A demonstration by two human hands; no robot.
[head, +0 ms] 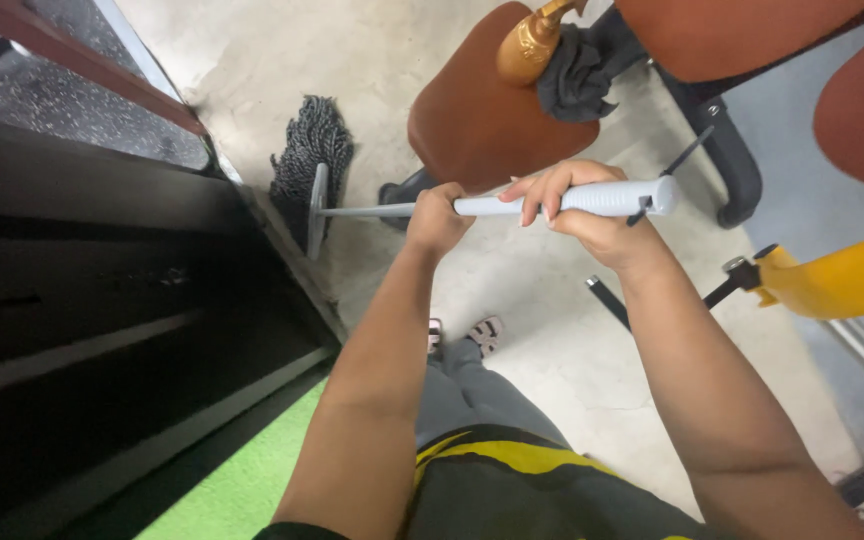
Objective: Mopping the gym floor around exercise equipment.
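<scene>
- The person grips one mop with a pale grey ribbed plastic handle (592, 198) in both hands; its long axis runs away from the body and down to the floor, toward the dark cabinet's base.
- The left hand (439, 218) is wrapped tight around the shaft where the grey grip gives way to the thin metal rod, lower on the mop and so nearer the head.
- The right hand (582, 215) is closed over the ribbed grip just behind it, fingers curled across the top; the two hands sit close together, almost touching.
- The dark grey stringy mop head (309, 160) lies ahead of the left hand, on the pale concrete floor (552, 350), its strands pressed against the lower edge of the black cabinet front (102, 300).
- A flat grey metal clamp bar (317, 210) crosses the strands where the rod meets them.
- Counted: one mop, one mop head, two hands on it.
- Beyond the handle stand rust-brown padded chairs, three seats or backs in view; the nearest seat (482, 110) lies just past the hands.
- A dark grey cloth (577, 70) hangs beside a gold-coloured ornament (530, 45) at the top edge.
- A yellow plastic piece (842, 280) shows at the right edge, well apart from the mop head.
- A green mat (242, 480) lies by the cabinet's bottom edge, near the person's legs.
</scene>
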